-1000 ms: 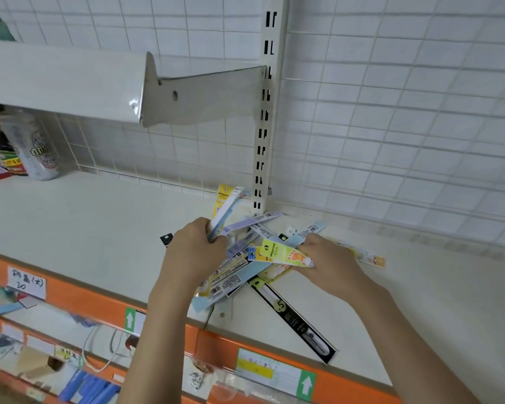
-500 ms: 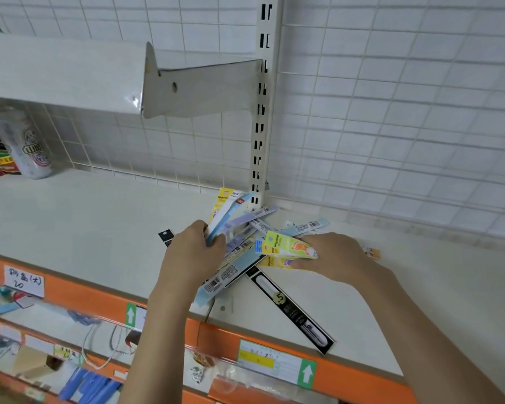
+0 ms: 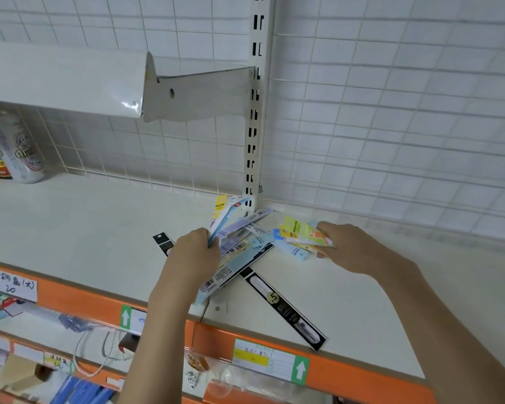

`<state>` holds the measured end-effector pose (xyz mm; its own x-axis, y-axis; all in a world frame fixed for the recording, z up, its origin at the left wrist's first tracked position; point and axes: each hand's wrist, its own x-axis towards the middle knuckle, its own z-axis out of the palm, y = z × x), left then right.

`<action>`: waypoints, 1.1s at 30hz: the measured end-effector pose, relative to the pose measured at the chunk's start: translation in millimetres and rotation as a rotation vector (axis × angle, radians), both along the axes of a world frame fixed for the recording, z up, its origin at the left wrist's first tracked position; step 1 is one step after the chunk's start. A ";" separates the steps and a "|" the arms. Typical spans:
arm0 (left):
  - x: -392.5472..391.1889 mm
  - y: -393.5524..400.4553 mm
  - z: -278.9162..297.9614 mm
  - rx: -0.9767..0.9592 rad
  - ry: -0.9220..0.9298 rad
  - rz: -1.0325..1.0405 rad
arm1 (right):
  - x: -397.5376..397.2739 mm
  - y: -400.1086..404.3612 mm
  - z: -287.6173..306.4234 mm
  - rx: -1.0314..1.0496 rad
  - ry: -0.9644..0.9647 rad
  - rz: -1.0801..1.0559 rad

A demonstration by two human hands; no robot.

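Several long toothbrush packs (image 3: 239, 252) lie fanned on the white shelf (image 3: 79, 234) by the slotted upright. My left hand (image 3: 194, 252) grips a bunch of them, their tops sticking up past my fingers. My right hand (image 3: 353, 246) holds yellow and orange packs (image 3: 303, 233) just right of the pile, low over the shelf. A long black pack (image 3: 283, 307) lies flat under the pile, reaching toward the shelf's front edge.
A slotted upright post (image 3: 255, 126) stands behind the pile, with a white shelf bracket (image 3: 199, 94) overhead to the left. A wrapped can (image 3: 18, 150) stands at the far left. The orange shelf edge (image 3: 347, 371) carries price labels; lower shelves hold goods.
My right hand has carried the yellow and orange packs rightward, away from the pile. My left hand keeps its grip on the same bunch.
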<state>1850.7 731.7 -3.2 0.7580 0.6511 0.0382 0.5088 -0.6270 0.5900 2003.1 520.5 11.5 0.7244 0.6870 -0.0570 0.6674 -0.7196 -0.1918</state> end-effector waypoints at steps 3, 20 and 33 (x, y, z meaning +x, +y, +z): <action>4.3 -6.7 1.2 0.015 0.037 -0.029 | 0.7 -10.4 0.1 0.164 0.063 -0.088; 40.8 -30.6 -5.6 0.080 0.055 -0.137 | -2.7 -39.1 -10.4 0.334 0.051 -0.269; -11.0 14.4 -11.1 0.086 -0.033 0.094 | 17.3 44.7 -25.7 0.060 -0.006 -0.072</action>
